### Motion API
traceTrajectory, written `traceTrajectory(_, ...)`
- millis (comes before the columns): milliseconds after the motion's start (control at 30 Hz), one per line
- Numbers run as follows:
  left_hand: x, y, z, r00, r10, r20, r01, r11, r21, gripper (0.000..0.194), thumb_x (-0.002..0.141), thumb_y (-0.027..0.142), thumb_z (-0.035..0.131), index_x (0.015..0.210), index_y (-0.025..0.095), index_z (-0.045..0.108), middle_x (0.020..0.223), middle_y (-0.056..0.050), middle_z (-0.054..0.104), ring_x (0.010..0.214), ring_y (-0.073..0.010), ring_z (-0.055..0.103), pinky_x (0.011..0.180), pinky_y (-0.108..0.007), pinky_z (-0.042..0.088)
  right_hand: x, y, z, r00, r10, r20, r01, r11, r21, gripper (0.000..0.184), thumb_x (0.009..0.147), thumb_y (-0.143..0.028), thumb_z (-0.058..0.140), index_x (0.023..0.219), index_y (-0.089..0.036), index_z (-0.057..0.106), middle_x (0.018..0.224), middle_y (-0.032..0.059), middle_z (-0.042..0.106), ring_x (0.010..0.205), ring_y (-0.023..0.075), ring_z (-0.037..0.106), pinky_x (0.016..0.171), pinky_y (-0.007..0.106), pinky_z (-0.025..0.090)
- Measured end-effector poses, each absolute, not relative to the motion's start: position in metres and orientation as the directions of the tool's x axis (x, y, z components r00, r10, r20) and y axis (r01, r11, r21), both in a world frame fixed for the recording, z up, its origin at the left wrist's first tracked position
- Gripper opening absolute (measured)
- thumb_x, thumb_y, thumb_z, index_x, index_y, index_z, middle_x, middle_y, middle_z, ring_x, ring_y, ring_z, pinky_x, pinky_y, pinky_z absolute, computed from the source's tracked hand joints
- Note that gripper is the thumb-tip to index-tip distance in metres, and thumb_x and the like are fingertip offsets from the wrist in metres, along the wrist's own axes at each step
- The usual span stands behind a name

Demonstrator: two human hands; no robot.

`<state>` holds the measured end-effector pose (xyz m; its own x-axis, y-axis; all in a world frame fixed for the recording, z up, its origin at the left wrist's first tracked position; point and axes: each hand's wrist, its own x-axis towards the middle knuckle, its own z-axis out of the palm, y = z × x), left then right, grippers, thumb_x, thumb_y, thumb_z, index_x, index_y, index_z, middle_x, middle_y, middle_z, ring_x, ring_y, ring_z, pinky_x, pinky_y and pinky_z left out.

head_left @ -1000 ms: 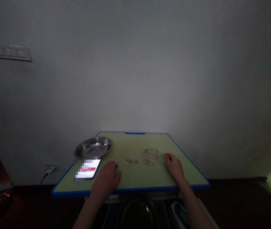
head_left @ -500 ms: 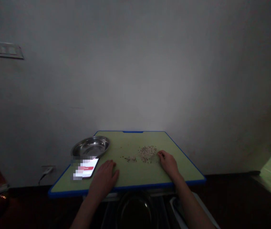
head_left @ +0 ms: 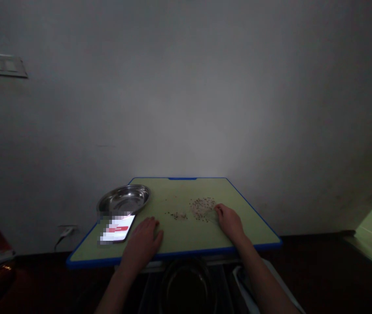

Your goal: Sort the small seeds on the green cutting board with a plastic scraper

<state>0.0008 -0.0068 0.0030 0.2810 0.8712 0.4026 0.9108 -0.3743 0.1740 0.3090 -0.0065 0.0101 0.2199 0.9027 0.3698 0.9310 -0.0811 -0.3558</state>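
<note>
Nearest, the person's left hand rests palm down on the table, its grip loose and fairly wide, just beside a lit smartphone. Across from it, the right hand has thumb and finger in a narrow grip at the right edge of a broad scatter of small dark and pale grains; whether it holds anything cannot be told. As things lie, a smaller cluster sits apart on the left of that scatter, most grains are in the larger one, and a few strays lie farther back. A metal basin stands behind the phone. Compared with the earliest frame, the right hand has moved in closer to the scatter, while the left hand, phone and basin keep their places.
</note>
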Motion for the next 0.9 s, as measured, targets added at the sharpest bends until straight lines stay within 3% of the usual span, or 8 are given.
traceTrajectory(533, 0.003, -0.006, 0.001, 0.281, 0.873, 0.399, 0.919, -0.365, 0.151, 0.033, 0.088, 0.036, 0.058, 0.116, 0.018, 0.056, 0.123, -0.008, 0.057, 0.109, -0.0233, 0.057, 0.09, -0.048, 0.048, 0.304, -0.018, 0.015, 0.139, 0.93, 0.341, 0.968, -0.055, -0.244, 0.023, 0.095, -0.028, 0.042, 0.094, -0.023, 0.065, 0.089, 0.0048, 0.072, 0.08, 0.018, 0.064, 0.065, 0.026, 0.034)
traceTrajectory(700, 0.003, -0.006, 0.0, 0.284, 0.875, 0.391, 0.916, -0.368, 0.158, 0.033, 0.088, 0.035, 0.059, 0.116, 0.019, 0.056, 0.125, -0.008, 0.057, 0.111, -0.0237, 0.056, 0.092, -0.049, 0.047, 0.305, -0.018, 0.015, 0.183, 0.923, 0.339, 0.969, -0.111, -0.223, 0.024, 0.095, -0.027, 0.04, 0.095, -0.022, 0.064, 0.087, 0.0063, 0.072, 0.077, 0.0185, 0.064, 0.061, 0.026, 0.033)
traceTrajectory(900, 0.003, -0.005, -0.001, 0.279, 0.876, 0.394, 0.914, -0.368, 0.17, 0.033, 0.088, 0.036, 0.059, 0.116, 0.019, 0.056, 0.126, -0.008, 0.056, 0.112, -0.0242, 0.056, 0.093, -0.049, 0.046, 0.304, -0.018, 0.012, 0.172, 0.924, 0.341, 0.976, -0.112, -0.188, 0.025, 0.094, -0.035, 0.044, 0.09, -0.022, 0.064, 0.083, 0.0049, 0.072, 0.075, 0.0183, 0.064, 0.06, 0.026, 0.033)
